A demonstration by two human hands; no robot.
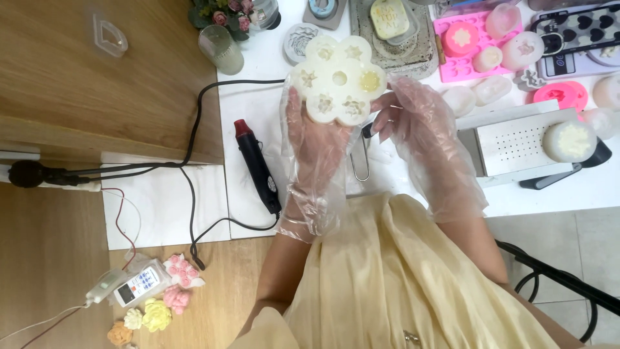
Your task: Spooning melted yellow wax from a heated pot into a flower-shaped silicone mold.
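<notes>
We hold the white flower mold [338, 80] up over the bench [413, 187] with both hands in thin plastic gloves, maybe to keep it clean. Our left hand [316, 139] cups it from below, fingers closed on its edge. Our right hand [413, 119] pinches its side. Left of the mold lies a black heat tool [257, 165]. Beyond the mold sits a pink mold [468, 45].
</notes>
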